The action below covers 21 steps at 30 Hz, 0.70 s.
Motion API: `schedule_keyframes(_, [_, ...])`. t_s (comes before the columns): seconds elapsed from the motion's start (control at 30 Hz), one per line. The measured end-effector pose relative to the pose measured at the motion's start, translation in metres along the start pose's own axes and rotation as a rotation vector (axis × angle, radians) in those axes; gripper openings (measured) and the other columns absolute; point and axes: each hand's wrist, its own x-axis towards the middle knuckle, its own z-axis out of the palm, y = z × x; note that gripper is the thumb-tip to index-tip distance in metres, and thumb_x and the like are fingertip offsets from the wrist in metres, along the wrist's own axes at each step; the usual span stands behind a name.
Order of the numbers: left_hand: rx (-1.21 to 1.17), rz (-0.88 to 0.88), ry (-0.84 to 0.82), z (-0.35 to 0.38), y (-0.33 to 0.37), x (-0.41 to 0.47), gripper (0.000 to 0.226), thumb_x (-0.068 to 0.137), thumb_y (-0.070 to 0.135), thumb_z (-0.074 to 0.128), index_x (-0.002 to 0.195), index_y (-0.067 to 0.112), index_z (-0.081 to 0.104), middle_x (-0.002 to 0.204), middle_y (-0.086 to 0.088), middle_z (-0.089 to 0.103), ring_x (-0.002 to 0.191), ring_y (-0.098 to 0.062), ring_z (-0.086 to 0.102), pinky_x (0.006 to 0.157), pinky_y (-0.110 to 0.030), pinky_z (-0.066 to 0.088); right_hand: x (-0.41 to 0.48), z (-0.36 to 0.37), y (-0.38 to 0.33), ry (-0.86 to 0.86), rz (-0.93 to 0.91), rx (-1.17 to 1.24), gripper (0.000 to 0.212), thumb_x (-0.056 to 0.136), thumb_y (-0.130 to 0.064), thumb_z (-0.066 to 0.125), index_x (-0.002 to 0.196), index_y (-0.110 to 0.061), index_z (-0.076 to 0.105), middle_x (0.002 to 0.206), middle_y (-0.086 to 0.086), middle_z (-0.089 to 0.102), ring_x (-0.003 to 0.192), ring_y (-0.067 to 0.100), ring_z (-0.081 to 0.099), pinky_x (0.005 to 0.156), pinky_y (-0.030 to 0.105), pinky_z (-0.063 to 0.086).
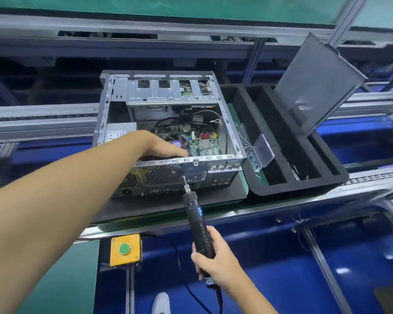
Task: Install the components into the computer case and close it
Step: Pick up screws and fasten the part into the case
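The computer case point(168, 96) lies on its side, open face up, on a black mat point(191, 198) on the counter point(270, 207), with its rear panel turned toward the person. Its motherboard and cables are exposed. The left hand point(166, 147) rests on the rear top rim, fingers bent over the edge and down into the case; their tips are hidden. The right hand point(216, 264), nearer the person and lower, has its fingers wrapped round the electric screwdriver point(197, 220). The tool's long axis runs up and slightly left from that hand, and its bit meets the rear panel just right of the fan grille, below the left hand. Driving a screw there looks like the step in hand. The side panel point(315, 87) leans, off the case, in the foam tray point(254, 186) to the right, so closing is not yet done.
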Motion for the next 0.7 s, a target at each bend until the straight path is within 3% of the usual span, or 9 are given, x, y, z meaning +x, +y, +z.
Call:
schedule_keyframes(0.1, [-0.013, 0.010, 0.013, 0.003, -0.003, -0.001, 0.102, 0.054, 0.088, 0.049, 0.141, 0.035, 0.044, 0.149, -0.003, 0.039, 0.131, -0.029, 0.044, 0.114, -0.051, 0.029, 0.002, 0.001, 0.002, 0.007, 0.010, 0.001, 0.039, 0.079, -0.020, 0.068, 0.111, -0.039, 0.058, 0.094, 0.011, 0.064, 0.065, 0.021, 0.058, 0.063, 0.034, 0.056])
schedule_keyframes(0.17, [-0.045, 0.043, 0.022, 0.004, -0.004, 0.000, 0.088, 0.058, 0.082, 0.052, 0.130, 0.032, 0.055, 0.133, -0.004, 0.051, 0.123, -0.027, 0.052, 0.110, -0.048, 0.036, 0.003, 0.003, 0.004, 0.013, 0.017, 0.008, 0.037, 0.079, -0.020, 0.067, 0.110, -0.038, 0.058, 0.093, 0.010, 0.064, 0.065, 0.022, 0.059, 0.064, 0.035, 0.056])
schedule_keyframes(0.27, [-0.081, 0.102, 0.016, 0.006, -0.002, -0.001, 0.041, 0.062, 0.067, 0.055, 0.081, 0.034, 0.071, 0.099, 0.001, 0.064, 0.085, -0.019, 0.062, 0.085, -0.034, 0.045, 0.001, 0.006, 0.009, 0.014, 0.015, 0.023, 0.033, 0.080, -0.019, 0.067, 0.107, -0.036, 0.059, 0.090, 0.005, 0.064, 0.065, 0.023, 0.058, 0.064, 0.036, 0.057])
schedule_keyframes(0.3, [-0.065, 0.104, 0.012, 0.007, -0.001, -0.003, 0.041, 0.063, 0.066, 0.054, 0.081, 0.034, 0.071, 0.101, 0.002, 0.065, 0.086, -0.019, 0.062, 0.085, -0.035, 0.045, 0.000, 0.007, 0.012, 0.017, 0.016, 0.028, 0.033, 0.079, -0.019, 0.067, 0.106, -0.035, 0.059, 0.090, 0.006, 0.063, 0.065, 0.023, 0.058, 0.064, 0.036, 0.056])
schedule_keyframes(0.4, [0.020, 0.099, 0.014, 0.007, -0.002, -0.001, 0.076, 0.063, 0.074, 0.045, 0.128, 0.035, 0.054, 0.148, 0.003, 0.041, 0.130, -0.026, 0.042, 0.112, -0.051, 0.027, -0.006, 0.006, 0.019, 0.021, 0.037, 0.032, 0.034, 0.078, -0.019, 0.067, 0.108, -0.034, 0.058, 0.093, 0.011, 0.063, 0.065, 0.022, 0.057, 0.064, 0.036, 0.056])
schedule_keyframes(0.5, [-0.011, 0.106, 0.009, 0.008, -0.004, -0.003, 0.092, 0.056, 0.093, 0.041, 0.135, 0.048, 0.047, 0.161, 0.005, 0.023, 0.141, -0.027, 0.031, 0.117, -0.055, 0.016, -0.009, 0.005, 0.025, 0.009, 0.039, 0.028, 0.035, 0.078, -0.019, 0.067, 0.109, -0.034, 0.058, 0.091, 0.008, 0.062, 0.064, 0.020, 0.057, 0.064, 0.034, 0.055])
schedule_keyframes(0.57, [-0.015, 0.069, 0.055, 0.008, -0.004, -0.005, 0.122, 0.043, 0.106, 0.033, 0.151, 0.050, 0.019, 0.165, 0.008, 0.000, 0.151, -0.025, 0.010, 0.118, -0.054, 0.008, -0.010, 0.006, 0.027, 0.007, 0.036, 0.030, 0.036, 0.079, -0.019, 0.066, 0.109, -0.035, 0.057, 0.088, 0.003, 0.061, 0.064, 0.020, 0.057, 0.063, 0.033, 0.055])
schedule_keyframes(0.63, [0.023, 0.070, 0.058, 0.006, -0.004, -0.006, 0.135, 0.036, 0.109, 0.031, 0.154, 0.046, 0.009, 0.165, 0.008, -0.005, 0.152, -0.022, 0.004, 0.117, -0.053, 0.006, -0.010, 0.007, 0.029, 0.010, 0.036, 0.027, 0.035, 0.080, -0.019, 0.066, 0.110, -0.034, 0.057, 0.087, 0.003, 0.061, 0.064, 0.021, 0.057, 0.064, 0.034, 0.055])
schedule_keyframes(0.7, [0.123, 0.113, 0.020, 0.003, -0.005, -0.009, 0.143, 0.033, 0.108, 0.038, 0.155, 0.040, 0.011, 0.165, 0.007, -0.002, 0.152, -0.022, 0.003, 0.120, -0.053, 0.004, -0.010, 0.008, 0.031, 0.010, 0.041, 0.019, 0.034, 0.081, -0.019, 0.065, 0.109, -0.035, 0.056, 0.088, 0.006, 0.061, 0.064, 0.021, 0.057, 0.064, 0.035, 0.055])
